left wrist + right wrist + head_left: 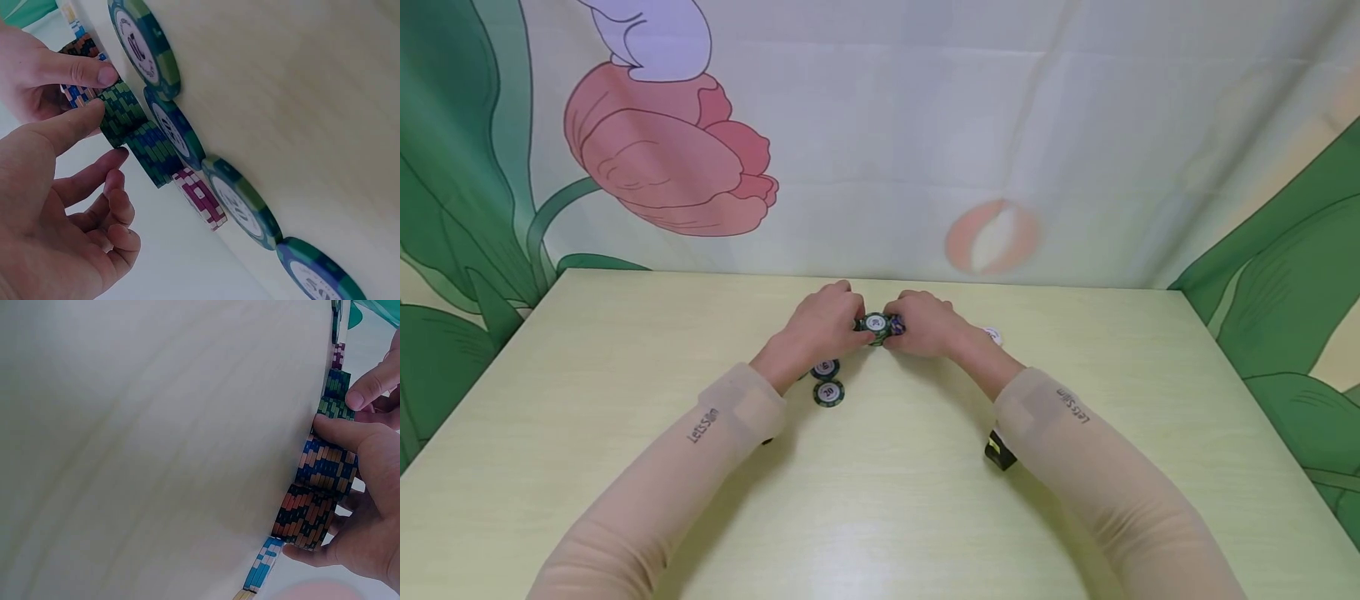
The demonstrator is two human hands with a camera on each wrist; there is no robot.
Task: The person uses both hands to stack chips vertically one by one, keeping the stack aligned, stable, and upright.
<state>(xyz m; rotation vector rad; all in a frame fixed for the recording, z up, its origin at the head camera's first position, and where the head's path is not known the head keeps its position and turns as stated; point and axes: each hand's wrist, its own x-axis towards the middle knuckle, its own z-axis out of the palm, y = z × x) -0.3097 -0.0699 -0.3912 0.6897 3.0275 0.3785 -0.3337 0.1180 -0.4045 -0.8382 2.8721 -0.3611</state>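
Note:
Green poker chips form a stack (876, 323) near the table's back edge, marked 20 on top. My left hand (823, 321) pinches this stack from the left between thumb and finger, its other fingers loosely bent in the left wrist view. From the other side my right hand (928, 325) holds on, thumb against the green stack's edge and fingers behind the neighbouring stacks. In the right wrist view a blue-and-orange stack (325, 465) and a black-and-orange stack (305, 515) stand beside that hand. A blue-green stack (152, 153) adjoins the green one.
Loose chips (829, 392) lie flat below my left wrist. A maroon-and-white stack (199, 199) and a light-blue-and-white stack (262, 564) continue the row. A black-and-yellow object (998, 452) is partly hidden by my right sleeve. A printed curtain (880, 167) hangs behind the table (880, 517).

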